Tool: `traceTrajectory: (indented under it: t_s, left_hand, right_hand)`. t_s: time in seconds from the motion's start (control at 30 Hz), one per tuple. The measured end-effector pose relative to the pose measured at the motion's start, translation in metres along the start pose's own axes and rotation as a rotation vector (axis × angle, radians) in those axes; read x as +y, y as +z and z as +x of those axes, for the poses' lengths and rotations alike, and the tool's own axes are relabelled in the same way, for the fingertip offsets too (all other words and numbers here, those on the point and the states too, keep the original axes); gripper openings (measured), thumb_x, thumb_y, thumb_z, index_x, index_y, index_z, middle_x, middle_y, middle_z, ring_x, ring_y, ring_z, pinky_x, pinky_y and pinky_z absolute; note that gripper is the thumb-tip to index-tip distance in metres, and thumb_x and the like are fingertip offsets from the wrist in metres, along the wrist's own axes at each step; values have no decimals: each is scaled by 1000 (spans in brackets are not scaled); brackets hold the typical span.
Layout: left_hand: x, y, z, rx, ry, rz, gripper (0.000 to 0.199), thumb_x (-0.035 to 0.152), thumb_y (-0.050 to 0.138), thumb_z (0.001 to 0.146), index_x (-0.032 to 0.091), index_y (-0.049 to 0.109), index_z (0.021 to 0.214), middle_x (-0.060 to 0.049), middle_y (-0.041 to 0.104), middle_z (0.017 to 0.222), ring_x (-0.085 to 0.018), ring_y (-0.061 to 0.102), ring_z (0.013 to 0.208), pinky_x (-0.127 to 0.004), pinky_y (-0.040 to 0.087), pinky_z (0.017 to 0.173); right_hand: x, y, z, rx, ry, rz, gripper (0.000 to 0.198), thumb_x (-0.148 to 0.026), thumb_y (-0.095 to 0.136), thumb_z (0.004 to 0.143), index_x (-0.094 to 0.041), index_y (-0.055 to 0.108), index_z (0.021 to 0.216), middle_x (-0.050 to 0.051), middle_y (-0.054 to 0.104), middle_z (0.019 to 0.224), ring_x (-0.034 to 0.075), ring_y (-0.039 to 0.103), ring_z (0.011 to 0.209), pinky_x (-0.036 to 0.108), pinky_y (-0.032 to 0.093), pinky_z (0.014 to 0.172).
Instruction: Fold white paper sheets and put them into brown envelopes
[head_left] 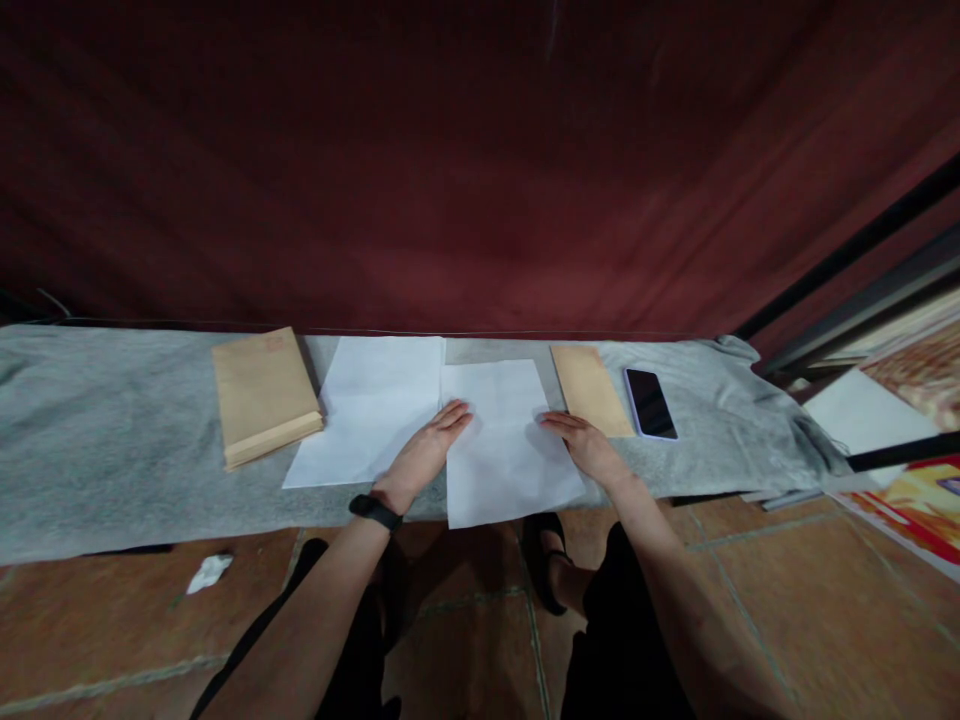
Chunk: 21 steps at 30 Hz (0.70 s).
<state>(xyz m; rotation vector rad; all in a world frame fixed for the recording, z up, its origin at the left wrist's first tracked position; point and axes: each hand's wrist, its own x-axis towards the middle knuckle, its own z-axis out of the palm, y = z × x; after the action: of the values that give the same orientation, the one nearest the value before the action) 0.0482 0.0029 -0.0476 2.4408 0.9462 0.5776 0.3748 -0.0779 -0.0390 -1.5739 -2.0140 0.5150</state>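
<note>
A white sheet of paper [506,450] with faint creases lies in front of me, its near edge reaching past the front of the cloth. My left hand [427,448] rests its outstretched fingers on the sheet's left edge. On the opposite edge lie the straight fingers of my right hand [585,440]. More white paper [375,400] is spread to the left, next to the sheet. Just beyond my right hand is a single brown envelope [589,385]. Whether either thumb is tucked under the paper cannot be seen.
A stack of brown envelopes [262,390] sits at the left on the grey cloth [112,430]. A phone [651,404] lies at the right. Behind hangs a dark red curtain [480,200]. Crumpled white tissue [210,572] is on the tiled floor; printed boards [915,510] stand at far right.
</note>
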Motion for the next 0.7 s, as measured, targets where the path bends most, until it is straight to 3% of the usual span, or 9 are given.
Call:
traceTrajectory:
  t_s: [0.1,0.2,0.33,0.43,0.53,0.6,0.7]
  left_hand:
    - [1,2,8,-11,4,-30,57,-1,35,88,21,60,135,-5,48,155,-14,30,150,-42,31,124]
    - [-1,-1,11,-2,2,-18,58,-1,33,88,21,60,135,-5,45,157,-14,29,151,-42,30,124]
    - [-5,-13,9,92,-53,33,67,-6,33,81,23,60,136,-2,45,158,-15,33,150,-43,31,124]
    - [-1,-15,10,274,-133,44,63,-3,37,83,21,60,136,-6,49,155,-20,36,149,-46,32,124]
    - [14,0,22,394,-203,-42,50,15,41,95,19,53,143,-11,50,153,-24,42,145,-48,34,122]
    - [28,17,34,322,-202,-125,48,30,42,100,17,50,145,-14,50,153,-26,42,145,-48,35,121]
    - [45,43,54,248,-207,-156,53,40,37,103,15,44,149,-16,46,155,-26,38,147,-50,31,122]
  right_hand:
    - [0,-8,2,68,70,51,54,-1,45,82,-26,73,120,3,71,128,22,65,121,44,45,114]
    - [-16,-3,9,168,114,132,43,-15,49,92,-29,69,127,3,71,129,23,65,120,46,47,112]
    - [-50,33,14,88,15,28,51,-34,46,101,-21,48,150,9,48,155,25,41,146,48,32,123]
    - [-68,61,16,37,13,-102,58,-37,42,103,-17,34,157,12,35,162,27,30,151,52,27,124]
    - [-75,75,26,43,34,-172,57,-33,35,104,-15,31,158,13,31,163,27,26,153,51,23,125]
    - [-76,79,38,43,48,-196,56,-29,32,104,-12,30,158,13,30,164,26,24,153,49,23,125]
    - [-75,81,57,29,53,-245,60,-24,37,101,-9,28,158,15,27,164,28,23,153,49,22,125]
